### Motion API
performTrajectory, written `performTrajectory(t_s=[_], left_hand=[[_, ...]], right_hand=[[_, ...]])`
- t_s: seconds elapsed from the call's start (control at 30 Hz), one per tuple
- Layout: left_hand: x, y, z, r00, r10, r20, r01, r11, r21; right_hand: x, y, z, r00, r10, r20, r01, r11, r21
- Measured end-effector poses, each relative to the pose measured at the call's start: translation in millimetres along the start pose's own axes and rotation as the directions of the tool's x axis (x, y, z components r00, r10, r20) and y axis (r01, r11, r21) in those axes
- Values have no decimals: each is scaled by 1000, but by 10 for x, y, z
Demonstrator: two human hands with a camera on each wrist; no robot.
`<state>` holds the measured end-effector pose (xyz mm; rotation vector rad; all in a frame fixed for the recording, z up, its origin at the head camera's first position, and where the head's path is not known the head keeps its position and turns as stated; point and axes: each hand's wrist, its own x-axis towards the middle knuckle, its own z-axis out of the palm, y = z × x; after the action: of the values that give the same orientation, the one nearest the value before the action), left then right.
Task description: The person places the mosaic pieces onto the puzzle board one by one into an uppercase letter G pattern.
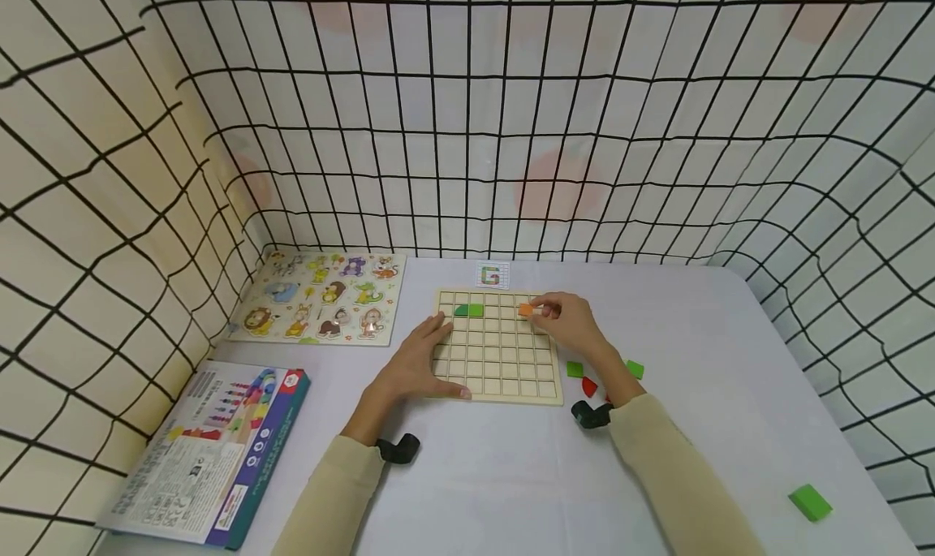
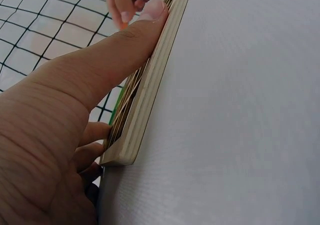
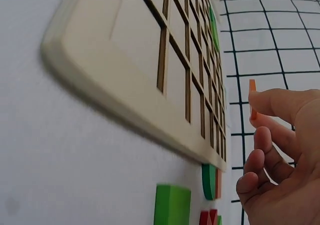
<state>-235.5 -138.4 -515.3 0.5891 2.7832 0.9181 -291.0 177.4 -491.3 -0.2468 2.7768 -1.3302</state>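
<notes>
A wooden grid board [image 1: 497, 369] lies on the table. A dark green curved-edged piece [image 1: 462, 310] and a light green square piece [image 1: 476, 310] sit side by side in its upper left cells. At the board's left side is my left hand [image 1: 415, 361], spread, its thumb laid straight over the front edge and its fingers touching the left edge. My right hand [image 1: 570, 322] pinches a small orange piece [image 3: 252, 85] between thumb and index finger, over the board's upper right cells. In the right wrist view its other fingers are curled and hold nothing.
A small card with a coloured G [image 1: 493, 275] lies behind the board. Loose green [image 1: 575, 369] and red [image 1: 589, 386] pieces lie by my right forearm, and a green block [image 1: 810, 502] farther right. An animal picture board [image 1: 321, 300] and a box [image 1: 212, 450] stand left. Black netting [image 1: 467, 134] surrounds the table.
</notes>
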Motion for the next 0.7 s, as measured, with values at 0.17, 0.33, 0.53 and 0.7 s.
performTrajectory(t_s=[0.17,0.33,0.53,0.7], left_hand=[[7,-14,11,1000,1,4,-1,1000,7],[13,-18,6,1000,-1,-2,1,1000,21],[16,-23,8,1000,-2,-9,2,1000,6],[14,-22,9,1000,-8,-12,8,1000,4]], right_hand=[[81,-34,119,1000,-7,11,8,1000,-2],[165,-109,237,998,-50,40,48,998,39],[215,-204,357,998,-41,54,39,999,33],[259,-213,454,997,-41,64,41,999,-2]])
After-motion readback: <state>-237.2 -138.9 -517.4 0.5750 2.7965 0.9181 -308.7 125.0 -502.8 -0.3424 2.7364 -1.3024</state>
